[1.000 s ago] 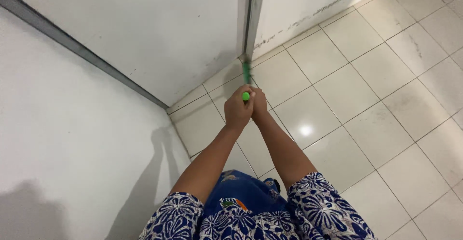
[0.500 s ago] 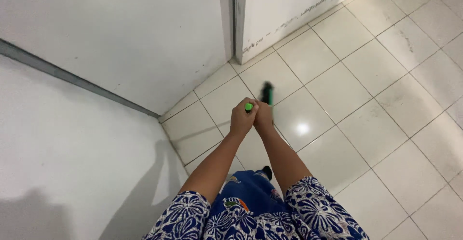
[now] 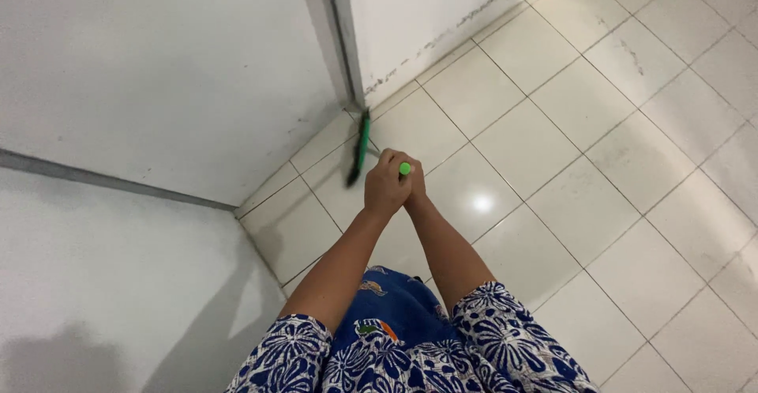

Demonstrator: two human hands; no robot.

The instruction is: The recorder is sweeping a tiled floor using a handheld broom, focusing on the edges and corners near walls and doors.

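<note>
Both my hands grip the top of a green broom handle [image 3: 404, 169], seen almost end-on. My left hand [image 3: 384, 188] wraps the handle, and my right hand [image 3: 416, 184] presses against it from the right side. The green and dark broom head [image 3: 359, 148] rests on the white tiled floor [image 3: 568, 203], just left of my hands, close to the wall corner. Both forearms reach forward from blue patterned sleeves.
White wall panels [image 3: 158, 69] with a grey strip [image 3: 103, 178] stand at the left. A grey vertical post [image 3: 343, 37] marks the corner. A scuffed white wall base [image 3: 442, 14] runs to the upper right. Tiled floor stretches to the right.
The broom head has swung from the corner post, out to the right, then back left near the wall. The view has shifted rightward; my hands stay on the handle.
</note>
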